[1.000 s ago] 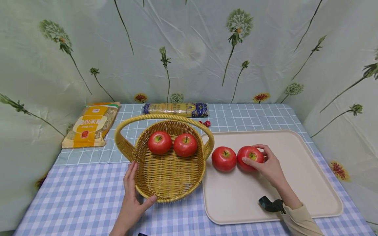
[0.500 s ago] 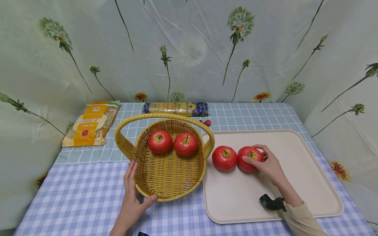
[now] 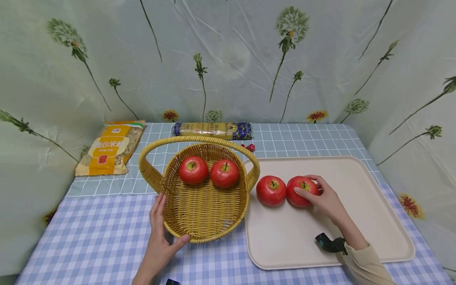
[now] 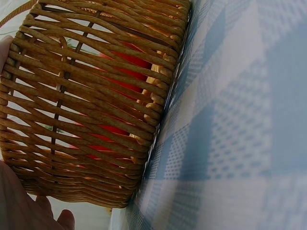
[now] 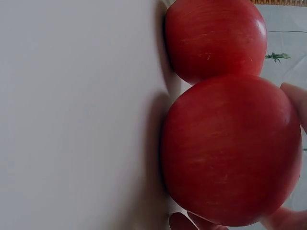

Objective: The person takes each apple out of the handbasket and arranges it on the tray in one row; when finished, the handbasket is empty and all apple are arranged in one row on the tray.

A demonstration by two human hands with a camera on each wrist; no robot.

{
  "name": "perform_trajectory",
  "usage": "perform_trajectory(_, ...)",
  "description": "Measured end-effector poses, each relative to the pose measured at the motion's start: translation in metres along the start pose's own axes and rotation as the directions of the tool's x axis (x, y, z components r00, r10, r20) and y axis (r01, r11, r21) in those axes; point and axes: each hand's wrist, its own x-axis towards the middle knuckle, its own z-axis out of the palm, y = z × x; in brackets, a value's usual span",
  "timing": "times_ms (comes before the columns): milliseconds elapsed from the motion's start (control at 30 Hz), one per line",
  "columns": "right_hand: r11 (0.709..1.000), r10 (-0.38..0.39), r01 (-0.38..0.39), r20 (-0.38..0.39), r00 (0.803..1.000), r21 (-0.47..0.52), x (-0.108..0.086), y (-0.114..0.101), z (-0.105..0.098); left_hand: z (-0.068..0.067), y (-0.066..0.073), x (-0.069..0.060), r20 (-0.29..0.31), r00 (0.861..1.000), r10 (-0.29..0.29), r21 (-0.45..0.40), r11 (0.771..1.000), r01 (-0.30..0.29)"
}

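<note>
My left hand (image 3: 158,239) rests against the near left side of a woven basket (image 3: 203,211), its fingers straight along the side and its thumb at the front rim. Two red apples, a left one (image 3: 193,170) and a right one (image 3: 224,173), sit side by side at the back inside it. On the beige tray (image 3: 285,245), my right hand (image 3: 325,200) holds a red apple (image 5: 230,153) between thumb and fingers. Touching that apple on its left is another red apple (image 3: 271,190). The right wrist view shows both standing on the tray surface.
Behind the basket lies a long pack of noodles (image 3: 213,130), with a small red wrapped item (image 3: 250,147) near it. A yellow food bag (image 3: 108,148) lies at the back left. The basket's tall handle (image 3: 199,139) arches over it; the tray is close on its right.
The view has shifted very slightly. Both hands, the basket and the apples keep their places.
</note>
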Motion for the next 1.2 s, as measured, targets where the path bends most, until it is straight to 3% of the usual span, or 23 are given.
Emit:
perform_trajectory(367, 0.997, 0.0, -0.004, 0.05, 0.999, 0.076, -0.005, 0.0, 0.004, 0.0, 0.001, 0.0, 0.0, 1.0, 0.002, 0.003, 1.0, -0.002)
perform_trajectory(500, 0.994, -0.086, 0.088, -0.033, 0.996, 0.06, -0.009, -0.001, 0.007, 0.001, 0.001, 0.0, -0.001, 1.0, -0.001, 0.004, 1.0, 0.001)
perform_trajectory(600, 0.987, -0.151, 0.158, -0.147, 0.977, 0.031, -0.009, 0.004, 0.011, 0.001, 0.001, 0.0, -0.001, 1.0, -0.003, 0.001, 1.0, 0.003)
perform_trajectory(700, 0.975, -0.213, 0.221, -0.277, 0.937, -0.002, -0.002, 0.019, 0.017, 0.001, 0.001, 0.0, -0.003, 1.0, -0.003, -0.002, 1.0, 0.003)
perform_trajectory(800, 0.953, -0.284, 0.301, -0.406, 0.868, -0.024, 0.004, 0.03, 0.022, 0.001, 0.002, 0.0, -0.003, 1.0, -0.006, -0.005, 1.0, 0.006)
perform_trajectory(900, 0.924, -0.344, 0.382, -0.492, 0.8, -0.025, -0.009, 0.005, 0.024, 0.0, 0.003, 0.0, -0.002, 1.0, -0.006, -0.002, 1.0, 0.006)
perform_trajectory(1000, 0.885, -0.396, 0.465, -0.518, 0.758, 0.004, -0.033, -0.042, 0.024, 0.0, 0.002, 0.0, -0.002, 1.0, -0.004, -0.002, 1.0, 0.004)
perform_trajectory(1067, 0.846, -0.457, 0.533, -0.524, 0.719, -0.006, -0.038, -0.053, 0.027, 0.0, 0.003, 0.0, -0.001, 1.0, -0.002, -0.003, 1.0, 0.002)
perform_trajectory(1200, 0.774, -0.545, 0.633, -0.5, 0.673, 0.01, -0.041, -0.061, 0.037, 0.0, 0.004, 0.0, 0.002, 1.0, 0.003, -0.005, 1.0, -0.003)
